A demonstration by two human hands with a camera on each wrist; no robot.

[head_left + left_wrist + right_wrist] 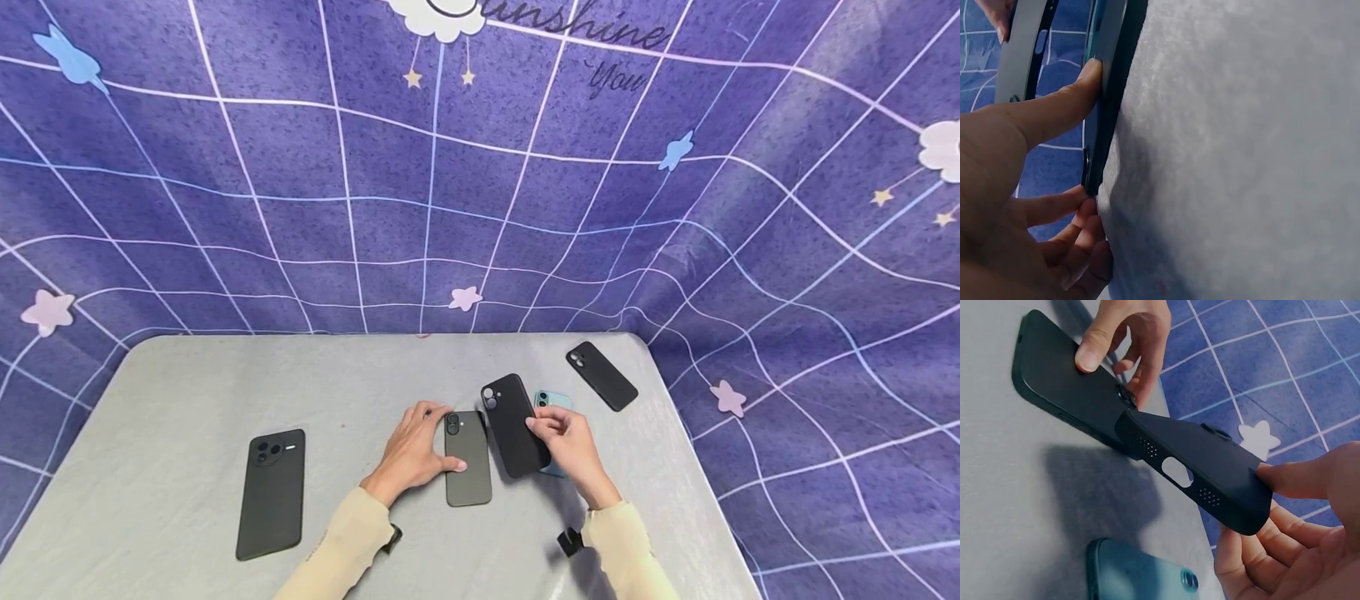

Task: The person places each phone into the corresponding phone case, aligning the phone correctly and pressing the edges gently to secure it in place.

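Observation:
My left hand [408, 450] pinches a dark grey phone [468, 483], back face up, near the middle of the table. In the left wrist view the thumb presses its back while fingertips meet its camera end. My right hand [576, 450] holds a thin black phone case [513, 429] by its right side, thumb on its back. That case is tilted, with camera holes at the top and a port slot in its lower edge [1177, 472]. It overlaps the phone's corner in the right wrist view. Partly hidden under the case and right hand lies a light blue phone [558, 399].
A second black phone case [602, 377] lies at the far right of the grey table [360, 375]. On the left rests a larger black phone [272, 500] with its camera end away from me. A purple gridded cloth [375, 217] hangs behind and along the right side.

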